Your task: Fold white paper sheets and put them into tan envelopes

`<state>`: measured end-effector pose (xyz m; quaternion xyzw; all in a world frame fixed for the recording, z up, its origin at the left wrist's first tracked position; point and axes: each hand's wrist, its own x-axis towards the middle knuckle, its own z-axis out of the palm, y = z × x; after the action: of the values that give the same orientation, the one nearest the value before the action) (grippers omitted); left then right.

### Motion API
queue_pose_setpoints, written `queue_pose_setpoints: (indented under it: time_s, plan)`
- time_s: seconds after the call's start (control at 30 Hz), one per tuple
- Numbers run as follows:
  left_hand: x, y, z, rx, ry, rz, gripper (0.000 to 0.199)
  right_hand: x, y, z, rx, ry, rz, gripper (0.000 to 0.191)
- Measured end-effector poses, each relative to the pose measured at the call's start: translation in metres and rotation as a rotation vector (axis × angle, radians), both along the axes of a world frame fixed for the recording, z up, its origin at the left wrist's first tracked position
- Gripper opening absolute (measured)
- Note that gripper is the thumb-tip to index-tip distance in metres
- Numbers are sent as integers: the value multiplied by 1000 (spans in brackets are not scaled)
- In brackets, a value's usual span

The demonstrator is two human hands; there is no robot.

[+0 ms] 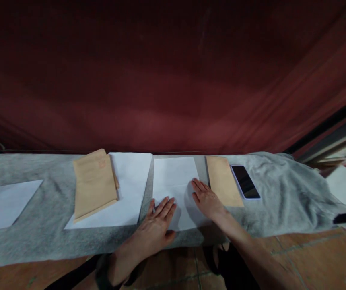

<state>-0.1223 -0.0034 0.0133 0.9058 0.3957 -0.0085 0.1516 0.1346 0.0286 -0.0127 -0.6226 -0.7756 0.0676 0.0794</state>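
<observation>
A sheet of white paper (pixel 174 171) with a faint crease across it lies flat in front of me. My left hand (pixel 157 221) rests on its lower left part, fingers stretched out. On its right edge lies my right hand (pixel 207 197), fingers extended and flat. Close to the right hand is a brown envelope (pixel 223 179). Left of the sheet, several brown envelopes (pixel 94 185) sit stacked on more white paper (pixel 133 181). Neither hand grips anything.
A grey cloth (pixel 52 205) covers the long surface. A phone (pixel 245 182) lies right of the single envelope, and another white sheet (pixel 4 203) is at far left. A dark red panel (pixel 173 100) rises behind. Tiled floor (pixel 318 253) shows below.
</observation>
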Motion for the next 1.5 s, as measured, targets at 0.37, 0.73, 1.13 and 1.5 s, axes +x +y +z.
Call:
queue_pose_setpoints:
  time_s: [0.37,0.73,1.13,1.5]
  plan:
    - [-9,-11,11,-92,143,4,92,33,7,8,-47,3,232,63]
    - [-36,30,12,-141,-295,318,36,47,-3,21,-164,155,219,82]
    - [-35,60,36,-420,-968,572,31,45,1,39,-229,495,56,35]
    - [-29,88,-3,-216,-791,721,61,20,26,11,-62,417,-262,18]
